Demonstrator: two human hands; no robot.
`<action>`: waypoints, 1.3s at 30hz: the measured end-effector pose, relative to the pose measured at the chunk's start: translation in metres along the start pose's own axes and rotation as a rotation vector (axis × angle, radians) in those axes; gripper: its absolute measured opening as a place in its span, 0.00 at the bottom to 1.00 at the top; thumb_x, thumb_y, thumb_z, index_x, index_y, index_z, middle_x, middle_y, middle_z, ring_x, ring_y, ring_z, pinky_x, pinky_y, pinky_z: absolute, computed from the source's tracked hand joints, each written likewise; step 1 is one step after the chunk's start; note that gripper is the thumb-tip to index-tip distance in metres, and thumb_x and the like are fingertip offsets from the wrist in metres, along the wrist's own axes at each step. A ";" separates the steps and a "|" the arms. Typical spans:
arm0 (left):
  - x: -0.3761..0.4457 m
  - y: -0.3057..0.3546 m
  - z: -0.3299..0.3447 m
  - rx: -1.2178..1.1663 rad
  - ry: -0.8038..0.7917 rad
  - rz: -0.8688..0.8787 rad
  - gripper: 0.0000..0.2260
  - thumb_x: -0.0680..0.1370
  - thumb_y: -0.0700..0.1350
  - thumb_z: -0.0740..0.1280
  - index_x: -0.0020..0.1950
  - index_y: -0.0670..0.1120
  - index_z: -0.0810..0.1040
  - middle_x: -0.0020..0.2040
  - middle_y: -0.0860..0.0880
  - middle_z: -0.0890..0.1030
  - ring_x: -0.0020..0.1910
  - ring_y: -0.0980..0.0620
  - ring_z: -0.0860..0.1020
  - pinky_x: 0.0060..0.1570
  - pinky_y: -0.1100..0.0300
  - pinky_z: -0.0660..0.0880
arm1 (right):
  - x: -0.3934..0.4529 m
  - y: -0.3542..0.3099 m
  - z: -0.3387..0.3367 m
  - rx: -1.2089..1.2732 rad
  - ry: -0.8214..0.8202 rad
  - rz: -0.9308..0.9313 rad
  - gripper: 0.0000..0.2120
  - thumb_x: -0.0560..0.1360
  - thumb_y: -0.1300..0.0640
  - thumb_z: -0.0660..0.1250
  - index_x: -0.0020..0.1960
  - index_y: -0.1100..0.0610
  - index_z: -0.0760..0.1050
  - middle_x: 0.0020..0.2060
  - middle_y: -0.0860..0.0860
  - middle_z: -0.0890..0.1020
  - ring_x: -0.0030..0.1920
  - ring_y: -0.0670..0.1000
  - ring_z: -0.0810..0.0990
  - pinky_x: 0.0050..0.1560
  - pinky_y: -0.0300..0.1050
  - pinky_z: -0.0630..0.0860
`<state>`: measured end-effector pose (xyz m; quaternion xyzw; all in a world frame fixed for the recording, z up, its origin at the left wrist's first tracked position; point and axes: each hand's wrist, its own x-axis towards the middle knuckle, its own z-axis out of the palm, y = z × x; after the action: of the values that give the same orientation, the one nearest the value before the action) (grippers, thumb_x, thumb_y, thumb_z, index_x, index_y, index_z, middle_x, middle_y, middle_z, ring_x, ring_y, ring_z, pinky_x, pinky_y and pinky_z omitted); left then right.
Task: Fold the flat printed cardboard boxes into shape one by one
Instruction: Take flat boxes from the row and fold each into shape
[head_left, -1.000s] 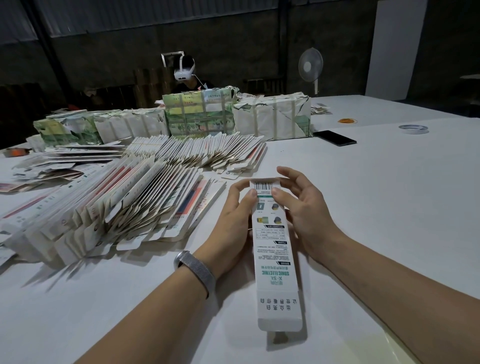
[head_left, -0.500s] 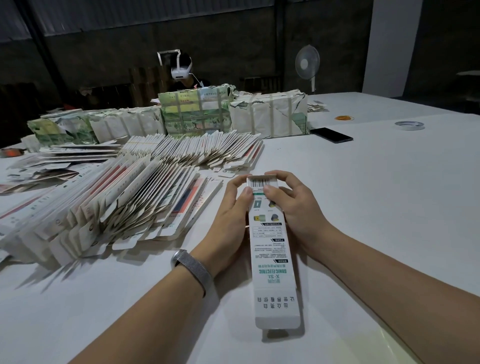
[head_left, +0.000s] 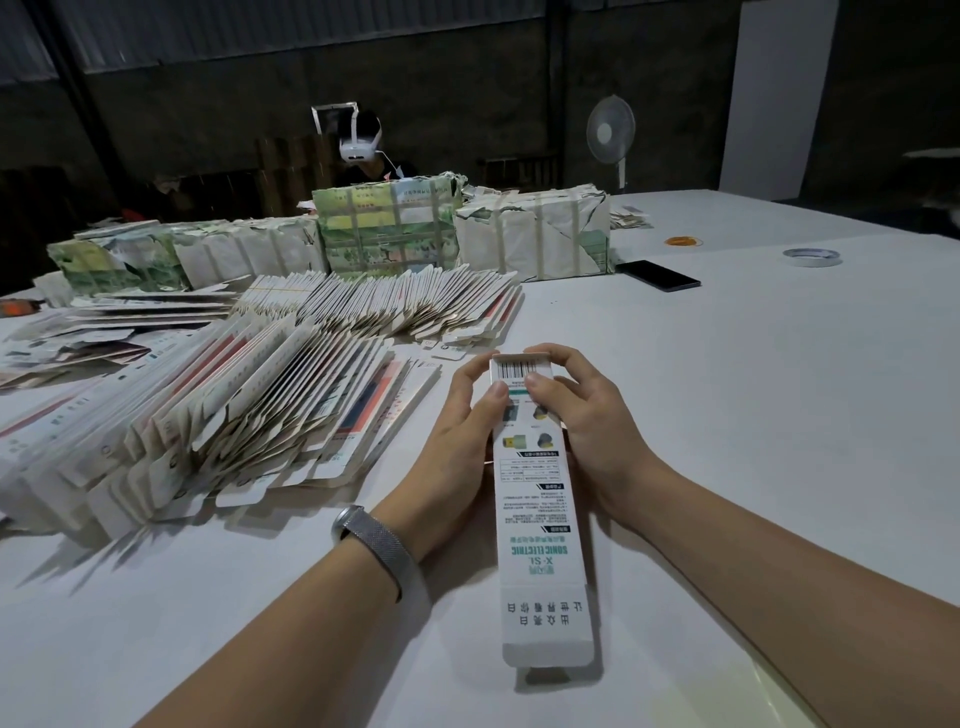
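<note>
Both forearms enter from the near edge and converge on one long white printed box (head_left: 540, 499), which lies lengthwise on the white table (head_left: 753, 415) with its barcode end far and its open flap end near. The left hand (head_left: 457, 447) flanks the box's left side, fingers curled round the far end, thumb laid on the top face just below the barcode. The right hand (head_left: 587, 426) mirrors it on the right side, fingers hooked over the far end, thumb pressed on the top face beside the left thumb. Both hands thus grip the box at its far end; the near half of the box is untouched. A metal mesh wristband (head_left: 376, 545) sits on the left wrist. Left of the hands, two fanned rows of flat printed box blanks are visible: a near row (head_left: 234, 415) and a far row (head_left: 395, 306); the number of blanks in each cannot be counted. Loose blanks (head_left: 104, 332) lie at far left. Behind the rows stand wrapped bundles (head_left: 535, 234); at least four can be made out. On the right part of the table lie one black phone (head_left: 657, 275), one tape roll (head_left: 811, 256) and one cluster of orange rubber bands (head_left: 684, 241). One standing fan (head_left: 610, 130) and one person wearing a head-mounted camera (head_left: 361, 143) are at the far side.
</note>
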<state>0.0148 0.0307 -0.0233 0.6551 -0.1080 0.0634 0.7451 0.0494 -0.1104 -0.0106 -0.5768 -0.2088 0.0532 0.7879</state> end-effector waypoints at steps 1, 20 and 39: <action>0.000 0.000 0.000 -0.004 -0.002 0.000 0.15 0.79 0.55 0.62 0.66 0.61 0.70 0.44 0.47 0.86 0.40 0.50 0.84 0.39 0.60 0.79 | 0.000 0.000 0.000 -0.009 -0.005 -0.001 0.08 0.81 0.61 0.64 0.54 0.50 0.77 0.40 0.56 0.85 0.36 0.54 0.84 0.36 0.44 0.80; -0.003 0.002 0.005 0.143 -0.058 -0.052 0.18 0.78 0.59 0.62 0.68 0.63 0.68 0.48 0.43 0.86 0.43 0.45 0.84 0.46 0.47 0.79 | 0.000 -0.006 -0.001 0.066 0.150 0.034 0.14 0.81 0.53 0.65 0.38 0.55 0.69 0.31 0.53 0.80 0.31 0.55 0.81 0.33 0.45 0.78; -0.004 0.010 0.009 0.184 -0.069 -0.039 0.24 0.79 0.55 0.61 0.75 0.52 0.69 0.52 0.46 0.85 0.45 0.52 0.83 0.45 0.60 0.78 | 0.004 -0.002 -0.004 -0.027 0.201 0.090 0.15 0.77 0.62 0.68 0.33 0.54 0.72 0.29 0.55 0.80 0.28 0.55 0.81 0.32 0.45 0.77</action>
<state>0.0074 0.0230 -0.0138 0.7247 -0.1145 0.0357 0.6785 0.0544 -0.1132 -0.0088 -0.5988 -0.1032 0.0275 0.7937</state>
